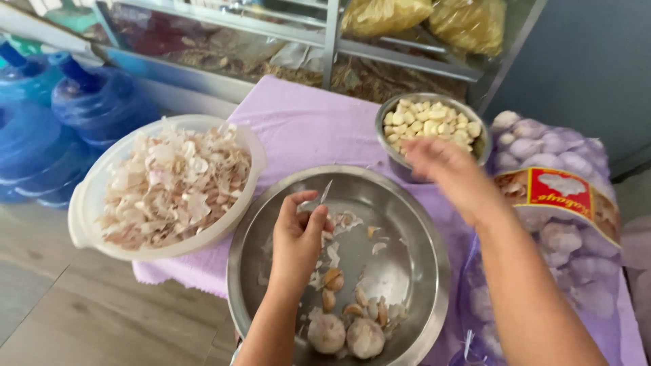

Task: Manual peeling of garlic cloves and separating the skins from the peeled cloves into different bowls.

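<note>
Head view: left hand (297, 237) holds knife (320, 197), blade pointing up-right.

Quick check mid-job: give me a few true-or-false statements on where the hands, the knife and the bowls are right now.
1. The left hand holds a small knife over the large steel bowl. True.
2. The right hand rests inside the plastic bowl of skins. False: it reaches toward the small steel bowl of peeled cloves.
3. Two whole garlic bulbs lie in the large steel bowl. True.
4. The mesh bag of garlic sits left of the plastic bowl. False: it sits at the far right.
</note>
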